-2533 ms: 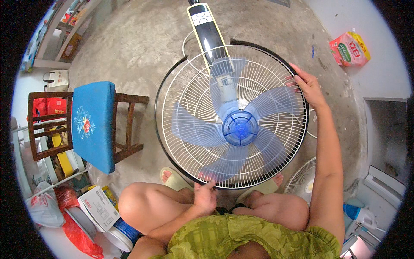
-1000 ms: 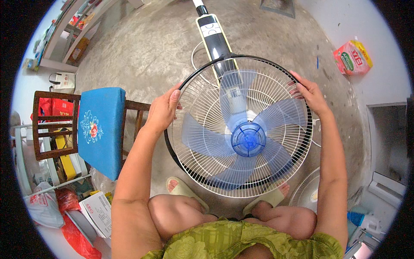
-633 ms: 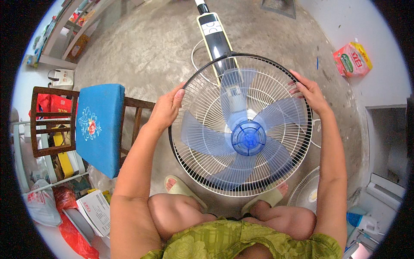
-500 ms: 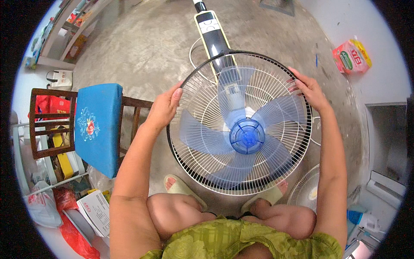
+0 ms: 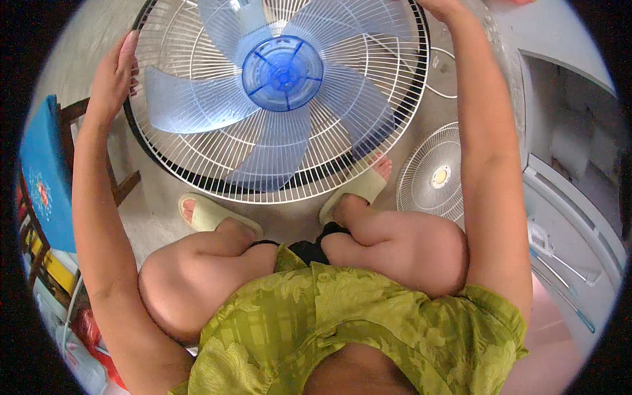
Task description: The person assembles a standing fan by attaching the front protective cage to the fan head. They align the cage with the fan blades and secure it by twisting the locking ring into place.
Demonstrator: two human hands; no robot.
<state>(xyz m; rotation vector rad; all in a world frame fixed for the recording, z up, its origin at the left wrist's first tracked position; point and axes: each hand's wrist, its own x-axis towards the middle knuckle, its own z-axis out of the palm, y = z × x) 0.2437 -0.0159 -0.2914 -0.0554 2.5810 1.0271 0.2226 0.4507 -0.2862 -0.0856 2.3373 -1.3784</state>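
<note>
A large fan head lies face up before my knees: a white wire guard (image 5: 197, 168) with a dark rim around translucent blue blades (image 5: 187, 105) and a blue hub (image 5: 283, 72). My left hand (image 5: 115, 72) grips the guard's left rim, fingers curled over the dark edge. My right hand (image 5: 444, 8) holds the upper right rim, mostly cut off by the picture's top edge. I sit with bare knees bent, feet in pale sandals (image 5: 210, 214) just below the fan.
A second, smaller white fan guard (image 5: 434, 174) lies on the concrete floor to the right. A wooden chair with a blue cushion (image 5: 43, 178) stands at the left. A white appliance or cabinet (image 5: 573, 164) fills the right side, with thin tools (image 5: 559, 263) near it.
The view has tipped down and closer, so the fan now fills the top. Both hands stay on the guard's rim, left and right, as half a second ago.
</note>
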